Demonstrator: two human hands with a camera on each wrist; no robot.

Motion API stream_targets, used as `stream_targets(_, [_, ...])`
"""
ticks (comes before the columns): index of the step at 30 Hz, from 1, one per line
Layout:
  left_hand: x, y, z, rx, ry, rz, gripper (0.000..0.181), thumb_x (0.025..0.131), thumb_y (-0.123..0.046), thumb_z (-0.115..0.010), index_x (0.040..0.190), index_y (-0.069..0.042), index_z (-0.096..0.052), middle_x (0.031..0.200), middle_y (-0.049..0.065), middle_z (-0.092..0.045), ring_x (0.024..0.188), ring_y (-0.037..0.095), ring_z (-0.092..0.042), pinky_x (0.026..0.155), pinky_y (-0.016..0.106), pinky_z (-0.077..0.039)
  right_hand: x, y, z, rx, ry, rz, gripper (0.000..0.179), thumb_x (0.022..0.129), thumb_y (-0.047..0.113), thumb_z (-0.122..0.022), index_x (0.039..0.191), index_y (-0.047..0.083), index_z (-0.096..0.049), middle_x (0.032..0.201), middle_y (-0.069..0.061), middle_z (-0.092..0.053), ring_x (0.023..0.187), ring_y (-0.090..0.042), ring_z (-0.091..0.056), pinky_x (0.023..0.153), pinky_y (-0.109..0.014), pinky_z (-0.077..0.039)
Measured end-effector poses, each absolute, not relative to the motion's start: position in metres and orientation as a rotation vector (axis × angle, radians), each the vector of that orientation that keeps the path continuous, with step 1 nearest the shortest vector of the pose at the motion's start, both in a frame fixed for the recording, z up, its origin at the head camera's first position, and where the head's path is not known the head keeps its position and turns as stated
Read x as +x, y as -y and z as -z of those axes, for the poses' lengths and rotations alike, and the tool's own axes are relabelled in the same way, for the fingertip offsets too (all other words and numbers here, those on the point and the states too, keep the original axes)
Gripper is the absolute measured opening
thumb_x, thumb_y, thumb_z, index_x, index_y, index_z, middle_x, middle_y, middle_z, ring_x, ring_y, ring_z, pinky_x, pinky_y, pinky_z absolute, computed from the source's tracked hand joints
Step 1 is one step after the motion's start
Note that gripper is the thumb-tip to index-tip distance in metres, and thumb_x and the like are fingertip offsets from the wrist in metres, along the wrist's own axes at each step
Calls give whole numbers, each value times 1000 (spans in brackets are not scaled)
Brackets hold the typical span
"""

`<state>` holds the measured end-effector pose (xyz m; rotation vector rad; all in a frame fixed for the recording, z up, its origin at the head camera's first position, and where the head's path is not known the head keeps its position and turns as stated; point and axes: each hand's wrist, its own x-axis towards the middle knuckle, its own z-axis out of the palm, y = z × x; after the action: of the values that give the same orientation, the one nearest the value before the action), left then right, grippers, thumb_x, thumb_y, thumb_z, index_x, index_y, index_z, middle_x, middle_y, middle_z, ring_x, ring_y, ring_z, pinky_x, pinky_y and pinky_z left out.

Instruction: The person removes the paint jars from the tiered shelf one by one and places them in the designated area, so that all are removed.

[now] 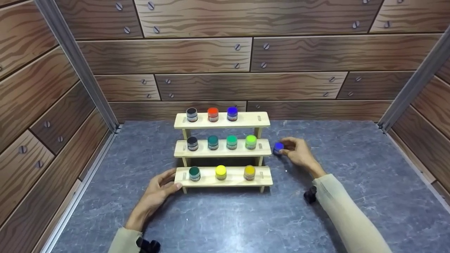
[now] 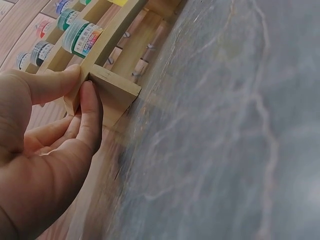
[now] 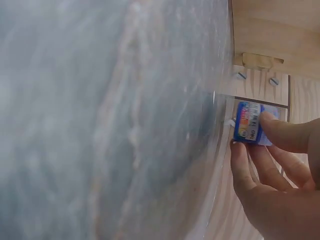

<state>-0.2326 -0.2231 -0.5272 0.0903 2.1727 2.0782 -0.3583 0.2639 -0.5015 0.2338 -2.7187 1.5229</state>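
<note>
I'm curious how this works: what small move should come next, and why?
I'd probably bring the held blue jar to the bare right end of the top shelf. The right hand pinches it beside the rack, that end has room past three jars, and the left hand grips the bottom shelf.

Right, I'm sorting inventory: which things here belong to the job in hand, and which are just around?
Apparently in the job:
blue jar in the right fingers
wooden stand, held by the left fingers
ten jars on it

Just around:
grey tabletop
wood-patterned walls
metal corner posts
</note>
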Motion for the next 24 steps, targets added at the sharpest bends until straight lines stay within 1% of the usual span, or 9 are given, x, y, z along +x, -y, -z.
stream_targets(7, [-233, 224, 528, 95, -2178, -2077, 73, 98, 1, -71, 160, 11, -35, 160, 35, -44, 144, 47, -50, 103, 22, -56, -357, -262, 502, 260, 2747, -1538, 41, 94, -11, -68, 134, -16, -61, 134, -36, -66, 124, -48, -66, 110, -45, -56])
stream_targets(12, [-234, 224, 528, 103, -2175, -2087, 73, 98, 1, -71, 160, 12, -34, 159, 35, -45, 143, 46, -52, 102, 22, -56, -357, -261, 501, 293, 2739, -1547, 42, 93, -14, -67, 134, -18, -60, 133, -37, -65, 124, -49, -66, 111, -49, -54])
stream_targets(17, [-233, 223, 528, 92, -2175, -2084, 72, 98, 1, -70, 160, 13, -34, 158, 35, -45, 142, 46, -52, 101, 21, -55, -356, -261, 501, 323, 2739, -1568, 46, 92, -15, -66, 136, -20, -57, 135, -39, -63, 127, -52, -63, 113, -52, -52])
stream_targets(20, [-233, 223, 529, 84, -2183, -2084, 72, 98, 0, -71, 160, 13, -35, 158, 35, -45, 143, 46, -52, 101, 21, -55, -355, -261, 500, 297, 2768, -1559, 47, 92, -15, -66, 138, -18, -57, 137, -38, -63, 127, -51, -63, 113, -52, -52])
stream_targets(24, [-232, 222, 530, 71, -2182, -2089, 73, 97, 0, -71, 160, 12, -35, 158, 35, -45, 142, 46, -52, 100, 22, -56, -354, -262, 491, 294, 2789, -1543, 48, 93, -15, -62, 141, -17, -55, 140, -38, -61, 130, -51, -62, 115, -54, -50])
